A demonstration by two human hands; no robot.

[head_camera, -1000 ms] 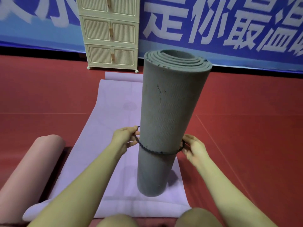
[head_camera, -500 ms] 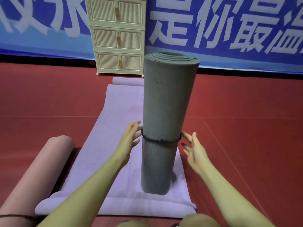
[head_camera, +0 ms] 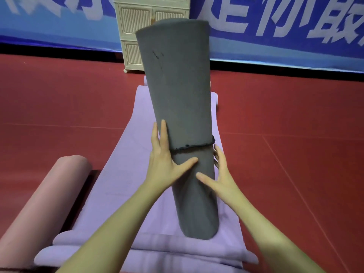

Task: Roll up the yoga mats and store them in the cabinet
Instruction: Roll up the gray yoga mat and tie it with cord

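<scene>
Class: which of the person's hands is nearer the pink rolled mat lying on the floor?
Left. The left hand rests on the grey rolled mat's left side, the side facing the pink rolled mat. The right hand rests on the grey roll's far side.

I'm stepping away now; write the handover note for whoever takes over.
Left hand: open, palm and straight fingers pressed on the rolled grey foam yoga mat.
Right hand: open, pressed on its other side.
Grey mat stands on end on the flat purple yoga mat, dark band around it.
Rolled pink yoga mat lies left.
Left: roll purple mat, store all in the cream cabinet.
</scene>
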